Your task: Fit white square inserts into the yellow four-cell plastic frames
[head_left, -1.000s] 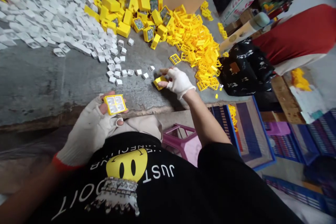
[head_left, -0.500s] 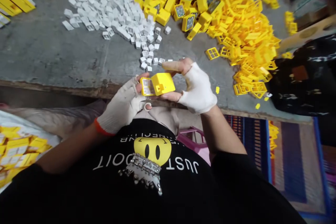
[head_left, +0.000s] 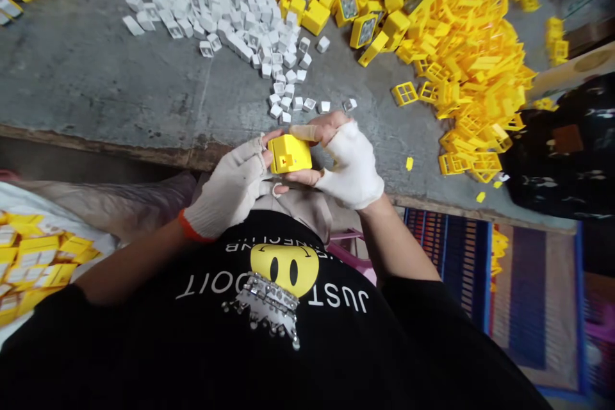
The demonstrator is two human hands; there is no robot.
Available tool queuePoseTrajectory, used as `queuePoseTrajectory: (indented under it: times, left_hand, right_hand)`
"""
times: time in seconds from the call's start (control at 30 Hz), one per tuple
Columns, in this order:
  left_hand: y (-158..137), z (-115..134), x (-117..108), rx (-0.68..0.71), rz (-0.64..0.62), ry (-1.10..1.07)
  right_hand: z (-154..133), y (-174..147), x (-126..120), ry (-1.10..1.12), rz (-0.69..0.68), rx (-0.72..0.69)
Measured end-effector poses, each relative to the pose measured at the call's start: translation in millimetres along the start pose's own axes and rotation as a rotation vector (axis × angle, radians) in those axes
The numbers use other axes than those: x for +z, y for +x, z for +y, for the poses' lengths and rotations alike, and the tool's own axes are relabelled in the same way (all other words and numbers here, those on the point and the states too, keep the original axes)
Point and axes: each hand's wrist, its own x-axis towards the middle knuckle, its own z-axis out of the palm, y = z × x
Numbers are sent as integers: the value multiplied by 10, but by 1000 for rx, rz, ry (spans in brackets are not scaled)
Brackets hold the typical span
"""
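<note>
White pieces [head_left: 211,9] ahead | yellow frames [head_left: 485,77] rightward | left grip [head_left: 233,182], right grip [head_left: 354,165]: clasping yellow box [head_left: 294,152]

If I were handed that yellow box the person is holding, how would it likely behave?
The yellow box would probably feel stiff, as its sides look flat and its edges straight. It is likely light, being small beside the left hand and right hand holding it. Pushed, it might slide, but its boxy shape makes rolling unlikely.

Yellow case [head_left: 294,152]: underside hidden. Black bag [head_left: 538,163] cut off, right edge. Pink stool [head_left: 366,269] mostly behind shirt [head_left: 336,352].
</note>
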Motion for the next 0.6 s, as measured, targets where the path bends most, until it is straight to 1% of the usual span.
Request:
queuePoseTrajectory:
  times: [0.07, 0.1, 0.2, 0.3, 0.4, 0.47, 0.53, 0.6]
  left_hand:
    - [-19, 12, -8, 1, 2, 39]
    - [-28, 18, -13, 27, 2, 75]
    - [-58, 34, -13, 190, 58, 214]
    - [-108, 49, 11, 264, 111, 262]
    - [-177, 54, 18, 337, 120, 296]
    - [-211, 54, -5, 383, 144, 346]
    - [-221, 60, -50, 384, 165, 368]
    - [-207, 80, -104, 345, 124, 338]
  right_hand:
    - [-53, -15, 86, -41, -27, 30]
    - [-77, -26, 139, -58, -32, 41]
    - [-101, -60, 269, -33, 23, 24]
    - [-41, -57, 276, 177, 111, -5]
    - [23, -2, 228, 433, 124, -18]
    - [38, 50, 243, 530, 142, -26]
    - [43, 98, 314, 607, 173, -16]
    - [43, 126, 408, 713, 167, 15]
